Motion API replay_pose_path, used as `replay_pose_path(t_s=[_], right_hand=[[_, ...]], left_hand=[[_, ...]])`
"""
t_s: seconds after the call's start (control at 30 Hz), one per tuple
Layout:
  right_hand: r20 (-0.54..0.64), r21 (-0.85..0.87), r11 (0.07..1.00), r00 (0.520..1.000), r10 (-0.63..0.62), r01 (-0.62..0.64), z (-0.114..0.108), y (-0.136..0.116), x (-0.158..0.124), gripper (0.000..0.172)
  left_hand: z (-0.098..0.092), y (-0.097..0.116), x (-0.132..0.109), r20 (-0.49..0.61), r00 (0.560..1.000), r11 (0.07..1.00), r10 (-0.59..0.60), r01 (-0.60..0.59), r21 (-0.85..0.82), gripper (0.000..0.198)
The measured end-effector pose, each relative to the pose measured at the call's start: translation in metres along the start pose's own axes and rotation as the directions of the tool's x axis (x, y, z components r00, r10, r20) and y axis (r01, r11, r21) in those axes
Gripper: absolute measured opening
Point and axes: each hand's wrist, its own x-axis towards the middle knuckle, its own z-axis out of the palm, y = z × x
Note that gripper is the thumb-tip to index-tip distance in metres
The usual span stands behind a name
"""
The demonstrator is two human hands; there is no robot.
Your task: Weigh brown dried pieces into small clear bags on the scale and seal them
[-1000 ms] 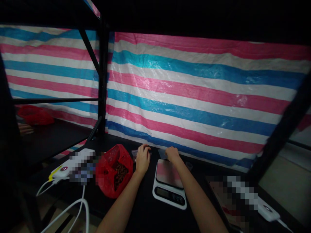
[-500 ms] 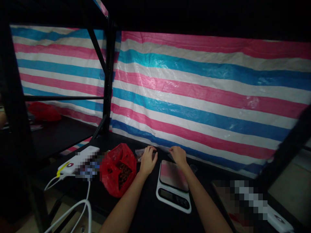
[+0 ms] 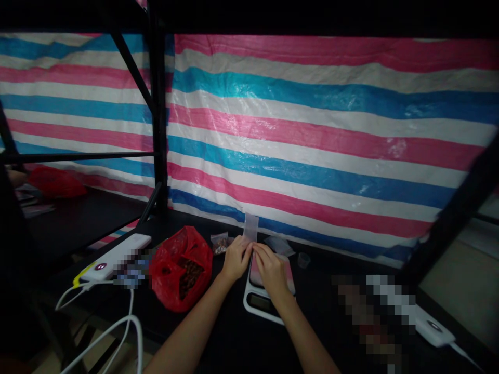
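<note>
A small clear plastic bag (image 3: 251, 227) stands upright between my hands, pinched at its lower end. My left hand (image 3: 236, 258) and my right hand (image 3: 268, 264) meet there, fingertips together. Under my right hand lies a white kitchen scale (image 3: 253, 310), its plate partly covered by that hand. Left of my left hand is a small clear bag with brown pieces (image 3: 220, 246). Further left, an open red plastic bag (image 3: 166, 283) holds many small brown pieces. Behind my right hand lie more clear plastic bags (image 3: 281, 245), and a small clear cup (image 3: 303, 260) stands to the right.
A white power bank (image 3: 120, 254) with white cables lies at the left, another white device (image 3: 434, 327) at the right. Black metal posts (image 3: 158, 114) frame the black table. A striped plastic sheet (image 3: 304, 140) hangs behind. Another red bag (image 3: 56, 182) lies on the far-left shelf.
My right hand has come leftwards from behind the scale to meet my left hand. A clear bag now shows upright between them. The view has shifted slightly.
</note>
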Motion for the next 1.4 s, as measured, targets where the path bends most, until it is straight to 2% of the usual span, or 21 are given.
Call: replay_pose_path(t_s=[0.1,0.2,0.37,0.5,0.6,0.77,0.9,1.23,1.4], right_hand=[[-0.013,-0.021,1.000,1.000,-0.017,0.016,-0.004,0.004,0.001,0.030],[-0.034,-0.049,0.999,0.999,-0.021,0.019,-0.008,0.007,0.002,0.031],[-0.025,-0.081,0.996,0.999,-0.033,0.031,-0.011,0.009,0.001,0.032],[-0.019,-0.069,0.998,1.000,-0.009,0.008,-0.010,0.013,0.001,0.031],[-0.048,-0.059,0.998,0.999,0.009,-0.012,-0.011,0.015,0.002,0.030],[-0.082,-0.143,0.987,0.995,0.061,-0.072,-0.017,0.016,0.004,0.025],[-0.080,-0.131,0.986,0.992,0.095,-0.105,-0.019,0.015,0.006,0.022],[-0.061,0.007,0.981,0.979,0.196,-0.196,-0.023,0.019,0.015,0.024],[-0.038,0.043,0.981,0.981,0.192,-0.190,-0.023,0.022,0.016,0.024]], left_hand=[[0.002,0.006,0.002,-0.027,1.000,0.997,-0.015,0.013,-0.072,0.027],[0.006,0.010,0.002,-0.056,0.995,0.987,-0.079,0.070,-0.143,0.024],[0.012,0.012,0.003,-0.021,0.980,0.947,-0.198,0.186,-0.261,0.023],[0.013,0.012,0.007,-0.033,0.959,0.902,-0.281,0.252,-0.351,0.022],[0.012,0.013,0.010,0.003,0.946,0.853,-0.325,0.294,-0.430,0.024],[0.012,0.011,0.012,0.086,0.918,0.752,-0.388,0.369,-0.546,0.031],[0.013,0.012,0.011,0.111,0.920,0.759,-0.377,0.375,-0.532,0.032],[0.007,0.016,0.011,0.085,0.954,0.879,-0.287,0.298,-0.371,0.029],[0.004,0.019,0.011,0.079,0.964,0.902,-0.255,0.267,-0.339,0.030]])
